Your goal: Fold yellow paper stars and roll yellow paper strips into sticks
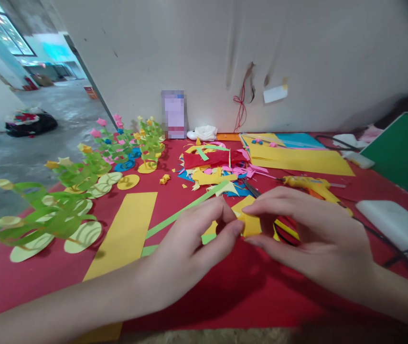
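My left hand (pixel 189 243) and right hand (pixel 318 234) pinch the yellow paper piece (pixel 250 223) between them; it seems light, thin, easily creased, best held at its edges.

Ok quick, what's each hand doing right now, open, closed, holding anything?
Left hand: closed, fingertips pinching the small yellow paper piece.
Right hand: closed, pinching the same piece from the other side.

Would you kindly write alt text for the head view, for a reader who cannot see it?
Left hand and right hand pinch a small yellow paper piece over a red table, paper scraps and green paper plants beyond.
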A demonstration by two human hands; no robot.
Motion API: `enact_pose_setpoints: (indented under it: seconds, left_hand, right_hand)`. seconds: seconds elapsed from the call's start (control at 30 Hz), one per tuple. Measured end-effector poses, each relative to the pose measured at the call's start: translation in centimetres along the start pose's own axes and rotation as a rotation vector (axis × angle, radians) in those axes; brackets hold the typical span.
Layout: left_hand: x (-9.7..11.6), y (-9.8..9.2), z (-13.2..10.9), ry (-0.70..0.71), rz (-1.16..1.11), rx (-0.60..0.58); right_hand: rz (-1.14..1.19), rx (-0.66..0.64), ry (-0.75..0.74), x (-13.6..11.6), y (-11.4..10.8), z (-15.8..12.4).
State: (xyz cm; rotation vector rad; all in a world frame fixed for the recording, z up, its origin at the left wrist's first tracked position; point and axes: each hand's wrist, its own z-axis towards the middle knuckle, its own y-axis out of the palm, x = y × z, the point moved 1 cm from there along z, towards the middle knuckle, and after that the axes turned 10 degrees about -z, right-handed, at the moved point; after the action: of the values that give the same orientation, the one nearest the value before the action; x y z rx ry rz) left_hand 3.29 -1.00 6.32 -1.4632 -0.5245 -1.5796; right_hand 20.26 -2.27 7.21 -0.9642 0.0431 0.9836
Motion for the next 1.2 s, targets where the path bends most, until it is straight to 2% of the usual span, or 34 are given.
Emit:
enact_pose_setpoints:
  seconds: [0.2,0.33,0.6,0.97,1.2]
  left_hand:
    - [-0.12,-0.07,-0.10,-0.008,0.069,-0.025]
    - [-0.24,-0.21,-0.31,-0.017,0.036,-0.028]
    - [-0.37,-0.06,-0.12,0.055,-0.066,-0.046]
    - [-0.88,-0.17,-0.24,0.162,0.099,0.004]
    - [-0.66,0.05,-0.15,0.151,0.000,-0.007]
  right_hand:
    - [-0.124,0.012,-0.067,-0.20,-0.13,-0.04]
    - [-0.117,0.011,-0.032,-0.24,-0.22,0.03]
    - [-0.101,0.015,-0.026,-0.19,-0.25,-0.02]
    - [-0.132,0.021,-0.070,-0.33,0.08,0.05]
    - [-0.130,0.017,-0.037,-0.31,0.09,0.05]
